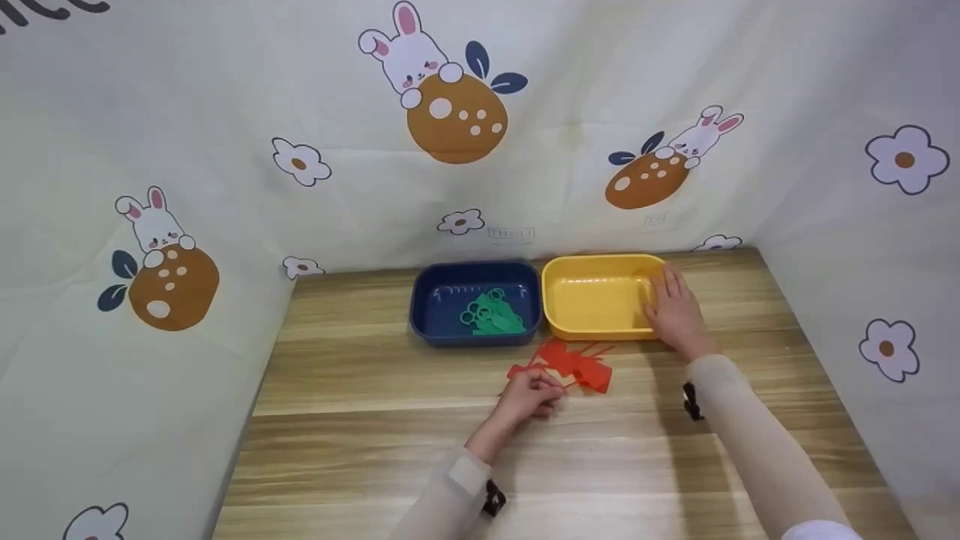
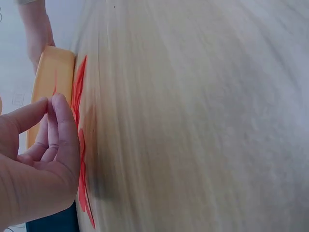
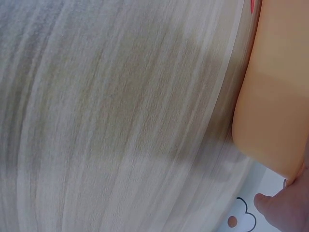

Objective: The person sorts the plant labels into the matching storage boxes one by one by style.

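My left hand (image 1: 529,395) is over the front of a small pile of flat red tags (image 1: 555,356) with thin tails. Thumb and fingertips pinch one thin red strip (image 2: 55,84), which stands up from them in the left wrist view. Behind the pile, my right hand (image 1: 677,311) holds the right end of a yellow plastic bin (image 1: 600,335) by its rim. Only part of the right hand shows at the lower right edge of the right wrist view, against the bin's outer corner.
A dark blue bin (image 1: 427,339) stands against the yellow bin's left side, with several green ringed tags (image 1: 496,319) in it. Both sit on a wood-grain table (image 1: 337,450) near its back edge. Printed cloth walls (image 1: 570,187) rise behind and on both sides.
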Action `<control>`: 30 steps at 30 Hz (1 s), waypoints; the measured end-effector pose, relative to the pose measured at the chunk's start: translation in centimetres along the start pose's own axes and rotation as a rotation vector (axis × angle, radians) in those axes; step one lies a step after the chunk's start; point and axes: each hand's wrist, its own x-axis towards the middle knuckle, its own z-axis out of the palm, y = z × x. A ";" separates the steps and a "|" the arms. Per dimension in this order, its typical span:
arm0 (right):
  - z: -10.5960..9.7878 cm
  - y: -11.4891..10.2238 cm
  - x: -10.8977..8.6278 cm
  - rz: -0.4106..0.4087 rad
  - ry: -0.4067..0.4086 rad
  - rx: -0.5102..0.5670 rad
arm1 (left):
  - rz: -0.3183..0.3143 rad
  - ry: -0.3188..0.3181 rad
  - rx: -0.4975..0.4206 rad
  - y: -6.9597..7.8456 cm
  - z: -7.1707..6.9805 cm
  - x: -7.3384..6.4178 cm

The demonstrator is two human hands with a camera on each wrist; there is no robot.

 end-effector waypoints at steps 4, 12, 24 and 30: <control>-0.1 0.0 0.0 -0.002 0.000 -0.007 | 0.054 0.012 -0.029 0.8 0.0 0.0; -0.2 0.0 0.0 0.010 -0.029 -0.005 | 0.117 0.024 -0.097 3.4 -0.6 0.8; -0.2 -0.2 -0.2 0.039 -0.091 0.011 | 0.143 0.073 -0.174 6.9 -1.6 2.7; -0.4 -0.3 -0.3 0.040 -0.094 0.006 | 0.134 0.127 -0.202 8.0 -1.2 4.0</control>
